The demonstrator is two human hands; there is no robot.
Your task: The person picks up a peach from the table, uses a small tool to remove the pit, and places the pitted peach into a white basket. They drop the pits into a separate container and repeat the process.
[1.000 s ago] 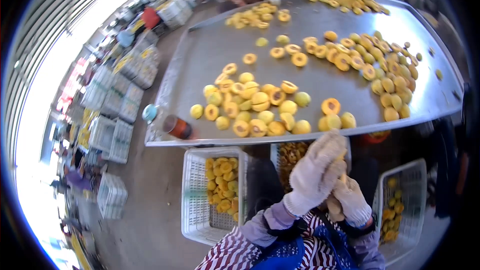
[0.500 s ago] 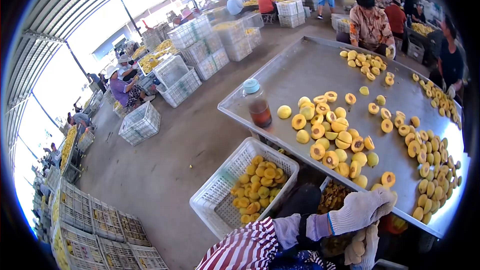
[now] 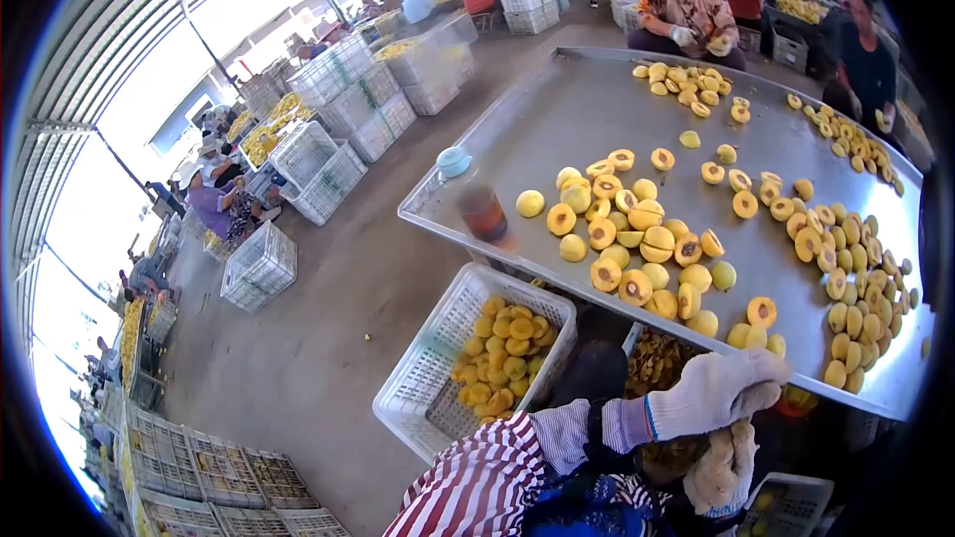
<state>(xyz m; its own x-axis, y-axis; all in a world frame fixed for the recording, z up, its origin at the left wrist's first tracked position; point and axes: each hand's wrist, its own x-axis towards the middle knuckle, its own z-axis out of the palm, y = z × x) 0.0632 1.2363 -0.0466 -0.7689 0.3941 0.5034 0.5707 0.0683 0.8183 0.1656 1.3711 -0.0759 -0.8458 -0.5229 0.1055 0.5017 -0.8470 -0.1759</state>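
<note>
My left hand (image 3: 718, 394), in a white knitted glove, is at the near edge of the metal table (image 3: 587, 89), its fingers curled. Just below it is my right hand (image 3: 721, 472), gloved too, with the fingers bent inward. Whatever either hand holds is hidden. On the table by my left hand lie yellow stone fruits, peaches or apricots, several cut in half; one cut half (image 3: 762, 311) lies closest, pit side up. Under the table edge, a container of brown pits (image 3: 662, 363) is partly covered by my arm.
A white crate (image 3: 418, 378) of yellow fruit halves stands left of my lap. A jar with a blue lid (image 3: 454, 162) and dark liquid is at the table's left corner. A co-worker (image 3: 686, 5) sits opposite, another person (image 3: 863, 60) at right. Stacked crates (image 3: 199, 457) stand lower left.
My view has shifted, so the table and fruit appear further left and higher. My hands stay close together by the table edge. The co-worker opposite has raised both gloved hands.
</note>
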